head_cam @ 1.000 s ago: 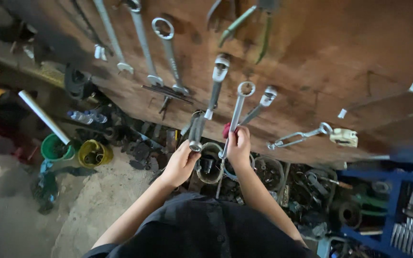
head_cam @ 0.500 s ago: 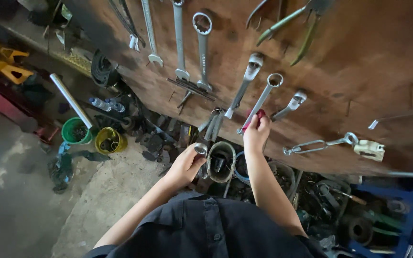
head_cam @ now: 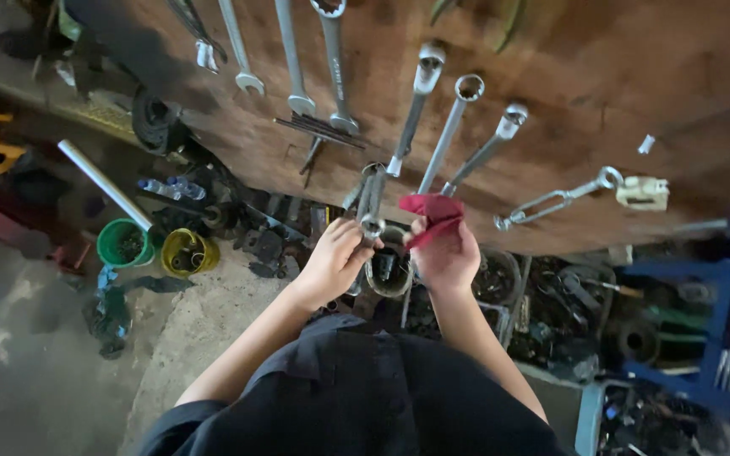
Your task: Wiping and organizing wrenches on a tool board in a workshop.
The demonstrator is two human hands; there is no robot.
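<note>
My left hand [head_cam: 331, 262] grips the lower ends of a bundle of metal wrenches [head_cam: 372, 198] that stick up toward a wooden board [head_cam: 551, 93]. My right hand [head_cam: 445, 253] holds a crumpled red rag [head_cam: 433, 213] just to the right of the bundle, close to it. Long ring spanners [head_cam: 445, 139] hang on the board right above both hands. My dark shirt fills the bottom of the view.
More spanners [head_cam: 293, 59] and a turnbuckle [head_cam: 555, 201] hang on the board. Below lie a green bucket [head_cam: 124, 243], a yellow bucket [head_cam: 186, 252], a white pipe [head_cam: 103, 184], piles of metal parts [head_cam: 542, 295] and a blue rack [head_cam: 711, 338] at right.
My right hand has come down from the hanging spanners with the red rag. My left hand has lifted the wrench bundle up beside it. The view has shifted left.
</note>
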